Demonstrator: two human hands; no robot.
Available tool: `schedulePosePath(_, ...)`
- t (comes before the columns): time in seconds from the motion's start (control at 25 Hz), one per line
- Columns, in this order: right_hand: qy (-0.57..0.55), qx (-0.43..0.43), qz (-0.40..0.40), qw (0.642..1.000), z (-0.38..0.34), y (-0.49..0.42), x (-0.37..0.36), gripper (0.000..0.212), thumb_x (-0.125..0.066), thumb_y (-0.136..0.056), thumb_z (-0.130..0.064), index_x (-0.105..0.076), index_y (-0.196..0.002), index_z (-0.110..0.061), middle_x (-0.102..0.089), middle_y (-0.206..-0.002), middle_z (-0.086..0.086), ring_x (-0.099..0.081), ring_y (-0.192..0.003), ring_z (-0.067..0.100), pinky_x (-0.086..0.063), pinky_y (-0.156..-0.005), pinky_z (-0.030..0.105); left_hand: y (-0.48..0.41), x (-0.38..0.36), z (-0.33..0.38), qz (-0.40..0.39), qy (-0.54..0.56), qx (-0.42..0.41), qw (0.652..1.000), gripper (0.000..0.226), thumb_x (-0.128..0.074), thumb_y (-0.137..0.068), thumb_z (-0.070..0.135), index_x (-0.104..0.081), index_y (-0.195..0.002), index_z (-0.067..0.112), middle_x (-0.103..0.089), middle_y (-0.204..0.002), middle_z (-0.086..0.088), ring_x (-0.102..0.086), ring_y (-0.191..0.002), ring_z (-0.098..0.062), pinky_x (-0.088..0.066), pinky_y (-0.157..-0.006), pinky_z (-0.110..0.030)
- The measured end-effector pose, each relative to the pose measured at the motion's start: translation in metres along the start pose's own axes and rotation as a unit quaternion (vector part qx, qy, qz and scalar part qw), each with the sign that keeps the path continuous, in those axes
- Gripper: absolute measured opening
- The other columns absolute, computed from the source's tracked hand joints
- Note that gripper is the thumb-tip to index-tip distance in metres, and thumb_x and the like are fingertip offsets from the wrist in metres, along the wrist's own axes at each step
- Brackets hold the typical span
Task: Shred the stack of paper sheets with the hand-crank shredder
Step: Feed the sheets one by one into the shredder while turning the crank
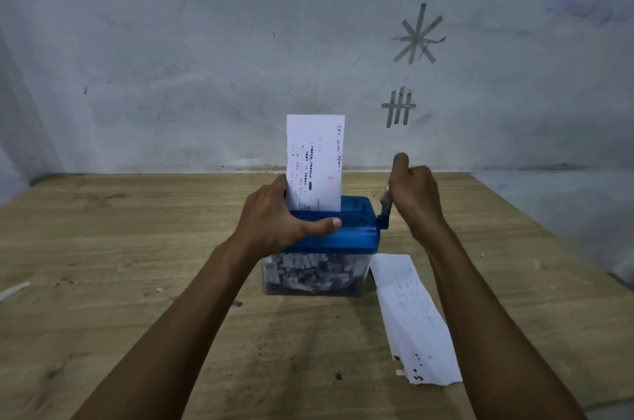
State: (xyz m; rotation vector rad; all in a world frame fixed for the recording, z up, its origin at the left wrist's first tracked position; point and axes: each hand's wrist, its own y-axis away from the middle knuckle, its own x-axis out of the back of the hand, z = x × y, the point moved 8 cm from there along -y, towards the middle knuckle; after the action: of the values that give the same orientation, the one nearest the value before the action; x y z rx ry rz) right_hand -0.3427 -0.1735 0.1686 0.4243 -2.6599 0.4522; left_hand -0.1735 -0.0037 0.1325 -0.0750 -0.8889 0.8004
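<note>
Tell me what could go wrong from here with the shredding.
1. The clear bin looks packed with shreds up to the blue shredder head; more paper may jam the cutters.
2. The sheet stands tall in the slot with nothing supporting it, so it could lean and feed skewed.
3. The left hand grips the head right beside the slot while the right hand holds the crank; its fingers might get nipped.

Head view, single, wide-angle: worn on the person's head; directed forward and down; bench [120,248] seen near, wall [206,42] faced squarely behind it.
</note>
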Motion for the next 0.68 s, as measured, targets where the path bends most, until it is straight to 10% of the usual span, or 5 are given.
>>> schedulePosePath(0.2,-0.04,-0.091,-0.121,0.988,0.025,-0.037,-0.053,0.045,-0.028,-0.101,-0.028,-0.047,-0.063,-0.011,-0.05,-0.06,0.006,-0.043,-0.052,0.02,-0.031,-0.051,0.026,-0.002,0.002,-0.001,0.033,0.016,-0.007,0.999,0.105,-0.072,-0.05,0.089,-0.052,-0.132,0.027,-0.064,-0.131,0.006,-0.06,-0.102,-0.014,-0.058,-0.082,-0.034)
schedulePosePath(0.44,-0.129,-0.241,-0.194,0.942,0.076,-0.018,-0.094,0.016,-0.044,-0.099,-0.013,-0.058,-0.097,-0.006,-0.06,-0.079,0.015,-0.057,-0.057,0.025,-0.049,-0.043,0.024,0.001,0.006,-0.005,0.09,-0.002,0.019,0.996,0.109,-0.066,-0.045,0.096,-0.052,-0.128,0.026,-0.064,-0.128,0.006,-0.062,-0.102,-0.016,-0.06,-0.079,-0.04)
schedulePosePath(0.68,-0.128,-0.216,-0.199,0.947,0.1,0.005,-0.086,0.03,-0.043,-0.1,-0.024,-0.054,-0.077,-0.007,-0.059,-0.069,0.01,-0.051,-0.07,0.025,-0.039,-0.068,0.036,0.004,0.007,-0.002,0.11,-0.063,0.038,0.991,0.111,-0.054,-0.046,0.102,-0.052,-0.126,0.025,-0.066,-0.121,0.005,-0.063,-0.097,-0.017,-0.059,-0.076,-0.041)
